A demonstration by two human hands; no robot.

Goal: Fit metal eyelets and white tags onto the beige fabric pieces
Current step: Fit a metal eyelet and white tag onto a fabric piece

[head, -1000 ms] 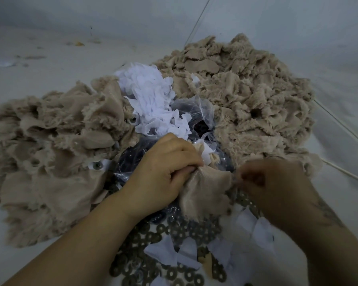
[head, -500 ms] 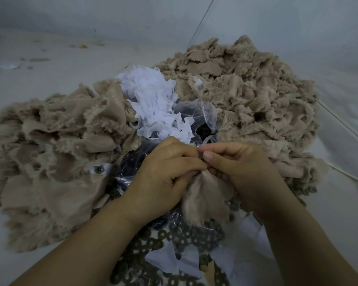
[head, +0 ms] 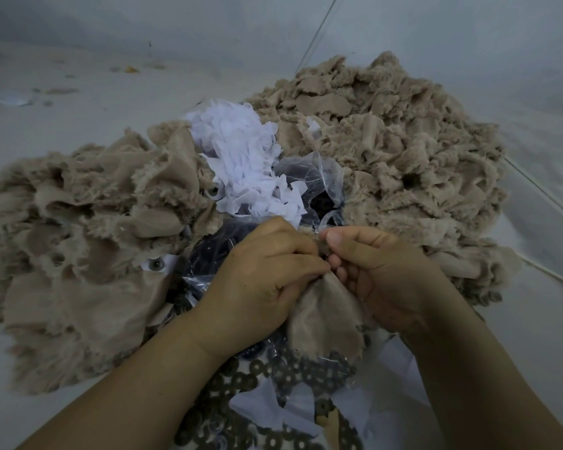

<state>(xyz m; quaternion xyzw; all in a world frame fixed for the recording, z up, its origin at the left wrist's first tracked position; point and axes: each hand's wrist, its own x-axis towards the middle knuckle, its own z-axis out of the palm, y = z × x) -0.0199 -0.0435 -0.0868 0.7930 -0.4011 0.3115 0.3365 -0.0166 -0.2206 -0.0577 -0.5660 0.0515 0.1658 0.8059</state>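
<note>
A beige fabric piece (head: 322, 319) hangs between my two hands in the middle of the view. My left hand (head: 257, 274) grips its upper edge with curled fingers. My right hand (head: 381, 274) pinches the same top edge from the right, thumb over the fingers. What sits under the fingertips is hidden. Loose ring-shaped metal eyelets (head: 241, 384) lie below the hands. White tags (head: 241, 157) are heaped just beyond them.
Large mounds of beige fabric pieces lie at the left (head: 78, 238) and at the back right (head: 387, 157). A clear plastic bag (head: 316, 177) of dark parts sits between them. More white tags (head: 273, 407) lie among the eyelets. A thin cord (head: 540, 190) runs along the right.
My right hand came up from the lower right to meet the left hand at the fabric's top edge. It now pinches there. The left hand has kept its grip.
</note>
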